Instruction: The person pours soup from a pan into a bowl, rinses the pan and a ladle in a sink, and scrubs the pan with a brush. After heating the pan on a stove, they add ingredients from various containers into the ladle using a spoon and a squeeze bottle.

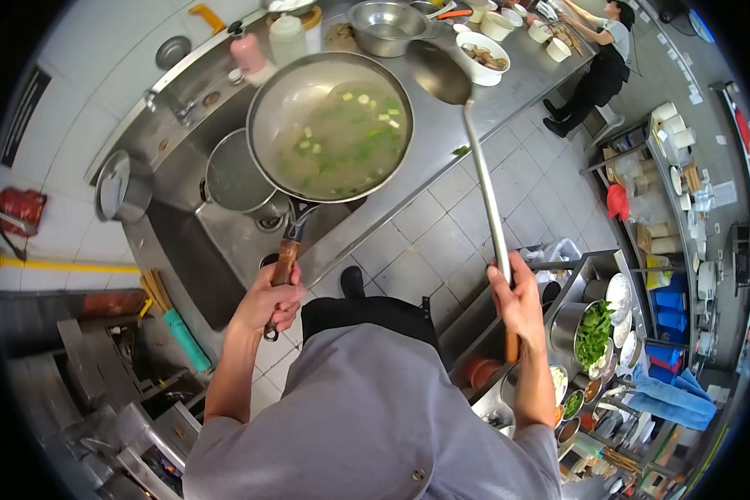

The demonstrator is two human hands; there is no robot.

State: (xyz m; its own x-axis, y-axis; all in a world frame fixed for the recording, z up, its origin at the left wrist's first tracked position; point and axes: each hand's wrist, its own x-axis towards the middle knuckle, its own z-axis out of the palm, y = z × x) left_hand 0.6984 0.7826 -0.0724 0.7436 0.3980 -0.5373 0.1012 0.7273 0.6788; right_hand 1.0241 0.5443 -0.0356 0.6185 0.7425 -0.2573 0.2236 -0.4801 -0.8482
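Note:
My left hand [268,302] is wrapped round the wooden handle of a frying pan [257,125]. Cloudy broth [337,137] with chopped green pieces and pale cubes fills much of the pan, which is held over the sink's edge and the steel counter. In my right hand [518,298] is the long handle of a ladle [485,179]; its wooden end sticks out below my fist. The ladle's bowl [440,73] is at the far end, over the counter beside a white bowl of food [483,58].
A steel pot [240,179] stands in the sink [175,267] under the pan. Behind are a pink pump bottle [248,50] and a metal basin [392,29]. At right are ingredient containers and leafy greens [593,333]. Another person [604,62] stands at the counter's far end.

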